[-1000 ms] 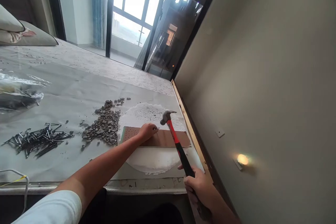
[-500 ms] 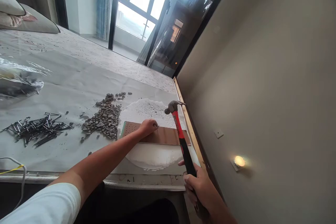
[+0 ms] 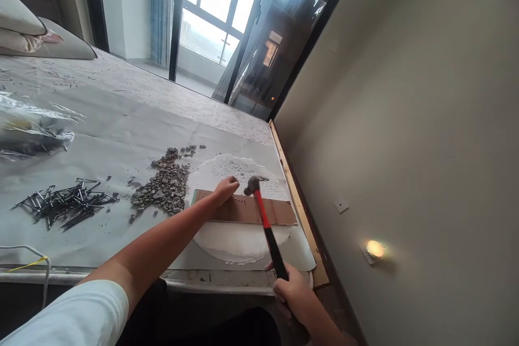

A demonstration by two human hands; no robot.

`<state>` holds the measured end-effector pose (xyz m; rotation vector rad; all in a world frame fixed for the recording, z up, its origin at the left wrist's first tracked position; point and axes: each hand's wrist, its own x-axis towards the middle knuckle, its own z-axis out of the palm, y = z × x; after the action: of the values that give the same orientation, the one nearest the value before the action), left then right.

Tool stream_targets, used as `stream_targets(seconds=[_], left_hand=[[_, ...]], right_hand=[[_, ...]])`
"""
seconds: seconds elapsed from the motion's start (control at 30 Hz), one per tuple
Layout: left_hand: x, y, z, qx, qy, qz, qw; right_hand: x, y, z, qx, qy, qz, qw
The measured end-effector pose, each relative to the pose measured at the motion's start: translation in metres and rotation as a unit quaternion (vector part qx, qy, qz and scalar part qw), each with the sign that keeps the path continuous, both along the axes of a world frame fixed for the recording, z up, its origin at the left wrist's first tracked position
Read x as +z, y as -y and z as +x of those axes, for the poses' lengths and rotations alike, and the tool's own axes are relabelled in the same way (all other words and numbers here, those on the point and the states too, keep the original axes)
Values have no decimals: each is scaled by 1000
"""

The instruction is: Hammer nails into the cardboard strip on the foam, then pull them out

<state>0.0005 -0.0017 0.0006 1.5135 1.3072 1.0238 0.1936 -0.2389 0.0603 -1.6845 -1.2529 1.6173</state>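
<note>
My left hand (image 3: 227, 189) is closed in a pinch over the brown board (image 3: 271, 212). A nail, mostly hidden by the fingertips and hard to see, is in that pinch. Rows of small holes or nail marks show near the board's left end. My right hand (image 3: 292, 291) is wrapped round the black grip of a claw hammer (image 3: 263, 211) with a red neck. The hammer head is raised just right of my left fingertips, apart from them. Under the board lies a white foam piece (image 3: 239, 246) with a rough, pitted surface.
Left of the board are a heap of grey gravel (image 3: 162, 186) and a pile of dark nails (image 3: 67, 200). A clear plastic bag (image 3: 34, 132) lies farther left, and a white cable (image 3: 30, 248) at the front edge. A wooden rail (image 3: 298, 194) and the wall bound the right side.
The hammer has swung left and slightly down, nearer my left hand. My left hand has shifted a little up and left. The view has shifted slightly.
</note>
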Motion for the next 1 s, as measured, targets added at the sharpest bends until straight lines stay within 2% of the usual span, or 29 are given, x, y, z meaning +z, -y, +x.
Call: stream_targets(seconds=[0.17,0.3,0.4,0.5,0.57,0.6,0.7,0.77,0.83,0.9,1.0], left_hand=[[-2,-1,4,-7,-22,23,999],[12,-2,-3,-45,57,-44,996],[31,2,-39,-23,101,-19,994],[38,24,-99,93,-4,58,994],[28,49,-140,163,-148,89,972],[20,63,-157,165,-221,84,958],[-17,100,-187,67,-386,10,920],[-41,114,-188,24,-442,-50,895],[-56,120,-180,14,-460,-102,882],[-59,121,-169,23,-462,-127,878],[-51,119,-159,22,-470,-122,874]], right_hand=[[-9,12,-1,-28,-72,2,997],[-31,34,16,-53,-162,2,985],[-57,46,25,-55,-253,-41,965],[-76,53,25,-62,-313,-76,945],[-80,56,22,-74,-339,-81,934],[-80,57,20,-78,-348,-81,931],[-79,58,15,-70,-359,-83,927],[-80,58,14,-62,-358,-78,928],[-82,57,13,-63,-355,-61,931],[-86,56,13,-54,-347,-51,935],[-90,51,10,-28,-324,-65,944]])
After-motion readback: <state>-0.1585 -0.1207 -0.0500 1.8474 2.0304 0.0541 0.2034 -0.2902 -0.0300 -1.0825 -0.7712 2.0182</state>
